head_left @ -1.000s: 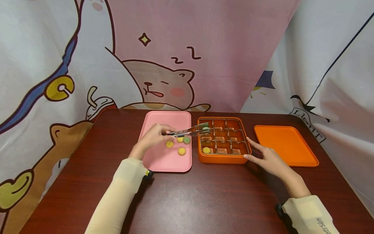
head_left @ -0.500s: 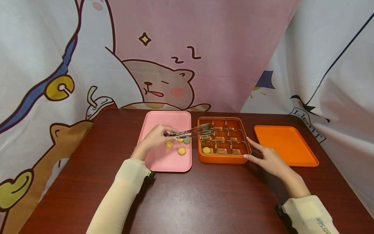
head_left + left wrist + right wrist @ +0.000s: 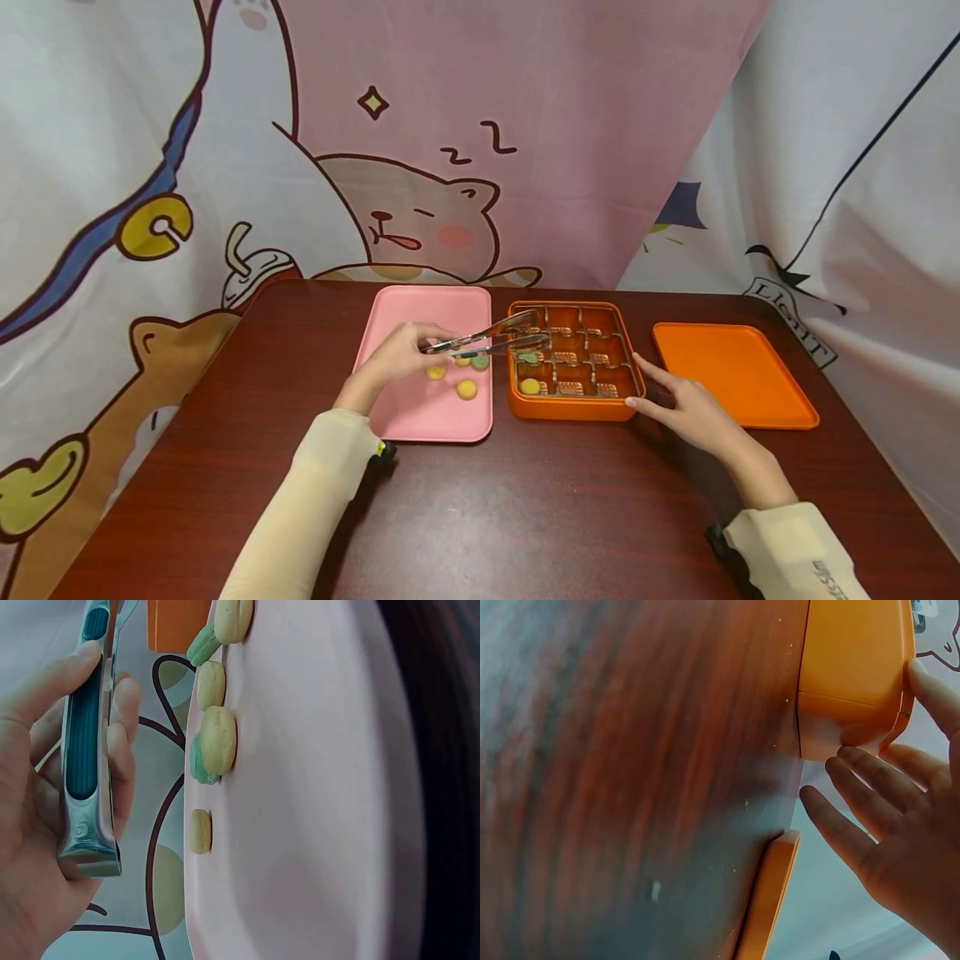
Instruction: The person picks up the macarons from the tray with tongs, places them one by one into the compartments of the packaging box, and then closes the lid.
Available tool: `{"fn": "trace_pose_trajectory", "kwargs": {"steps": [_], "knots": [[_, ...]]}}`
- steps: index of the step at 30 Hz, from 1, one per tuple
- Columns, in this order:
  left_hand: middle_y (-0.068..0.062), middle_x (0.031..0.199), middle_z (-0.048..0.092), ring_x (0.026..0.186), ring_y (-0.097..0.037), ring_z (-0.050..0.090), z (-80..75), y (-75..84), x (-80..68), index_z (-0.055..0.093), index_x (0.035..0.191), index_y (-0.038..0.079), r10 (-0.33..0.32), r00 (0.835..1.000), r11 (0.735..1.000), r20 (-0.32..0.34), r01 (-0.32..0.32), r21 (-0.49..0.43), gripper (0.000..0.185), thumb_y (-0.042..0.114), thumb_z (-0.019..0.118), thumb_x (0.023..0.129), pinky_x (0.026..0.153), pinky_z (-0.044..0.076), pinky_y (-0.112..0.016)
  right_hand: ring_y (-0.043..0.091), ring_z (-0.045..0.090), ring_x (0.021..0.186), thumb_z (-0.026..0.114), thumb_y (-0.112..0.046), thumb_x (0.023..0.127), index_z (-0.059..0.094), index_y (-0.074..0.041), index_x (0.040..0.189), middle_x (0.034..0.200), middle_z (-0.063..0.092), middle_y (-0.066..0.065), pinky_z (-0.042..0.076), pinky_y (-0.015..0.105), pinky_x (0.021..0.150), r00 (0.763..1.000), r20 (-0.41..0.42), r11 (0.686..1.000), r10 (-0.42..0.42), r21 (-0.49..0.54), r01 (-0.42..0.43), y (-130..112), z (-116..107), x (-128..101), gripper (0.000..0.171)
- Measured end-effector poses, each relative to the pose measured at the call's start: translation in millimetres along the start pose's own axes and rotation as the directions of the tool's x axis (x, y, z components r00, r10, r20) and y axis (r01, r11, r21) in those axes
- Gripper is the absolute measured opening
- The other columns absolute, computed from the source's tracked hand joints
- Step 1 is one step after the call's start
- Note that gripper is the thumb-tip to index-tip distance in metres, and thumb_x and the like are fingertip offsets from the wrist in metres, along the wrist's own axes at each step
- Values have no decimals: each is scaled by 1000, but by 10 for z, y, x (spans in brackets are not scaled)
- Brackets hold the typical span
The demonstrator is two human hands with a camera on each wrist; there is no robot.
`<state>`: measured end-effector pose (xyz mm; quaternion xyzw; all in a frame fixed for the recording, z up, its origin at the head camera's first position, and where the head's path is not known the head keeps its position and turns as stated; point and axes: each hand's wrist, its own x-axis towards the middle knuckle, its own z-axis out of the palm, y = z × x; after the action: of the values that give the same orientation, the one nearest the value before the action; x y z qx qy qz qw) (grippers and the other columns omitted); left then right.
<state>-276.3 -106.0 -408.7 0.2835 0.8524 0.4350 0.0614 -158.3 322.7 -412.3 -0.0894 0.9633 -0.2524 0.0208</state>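
Metal tongs point(image 3: 491, 337) over orange divided box point(image 3: 573, 360), green macaron point(image 3: 528, 357) inside

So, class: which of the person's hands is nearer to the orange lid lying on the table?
Right. The right hand rests against the orange box, just left of the orange lid; the left hand holds tongs above the pink tray, beyond the box.

— Any writing in view?
— On the pink curtain point(image 3: 525, 125), "Z Z" above the sleeping cartoon cat. The white curtain point(image 3: 847, 208) carries a black label point(image 3: 791, 327) that looks like "LionT". Lettering on the right sleeve point(image 3: 795, 554) is too small to read.
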Motion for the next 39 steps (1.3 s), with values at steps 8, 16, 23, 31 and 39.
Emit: {"fn": "trace_pose_trajectory", "kwargs": {"steps": [8,16,23,31,39], "knots": [[-8,91,73,67,-7,54,-28,-28,-47,73,120,7,21,1000,1000,-14,-21,-18,37,10,79,83,58,42,-20,34,59,99,64,-46,95,30,-11,157,115,65,30,45,61,95,1000,-3,1000,-7,-2,7,7,1,-5,79],[-12,97,74,68,-9,53,-69,-20,-94,73,118,6,30,999,999,-28,-30,-26,36,8,80,83,59,41,-20,33,59,94,64,-47,95,30,-10,157,105,68,24,47,59,93,1000,-3,1000,0,-3,0,11,4,-2,80],[-14,103,75,71,-11,55,-119,23,-144,72,120,5,19,999,1000,-29,-19,-19,37,10,79,84,63,44,-22,47,55,121,64,-46,95,30,-10,157,146,44,34,42,66,98,1000,-2,1000,-12,10,12,13,9,-6,79],[-15,109,75,72,-12,56,-173,41,-209,71,122,4,8,1000,997,-17,-10,-74,39,11,79,84,61,43,-21,52,51,126,64,-47,95,29,-11,157,146,43,35,41,67,99,1000,3,1000,-4,5,4,13,7,-9,80],[-18,120,70,75,-12,58,-233,57,-266,72,119,3,-53,999,996,-8,52,-68,35,10,78,85,64,45,-22,46,56,120,64,-47,95,29,-11,157,141,49,35,42,66,98,1000,1,1000,-5,4,5,17,8,-6,80]]}}
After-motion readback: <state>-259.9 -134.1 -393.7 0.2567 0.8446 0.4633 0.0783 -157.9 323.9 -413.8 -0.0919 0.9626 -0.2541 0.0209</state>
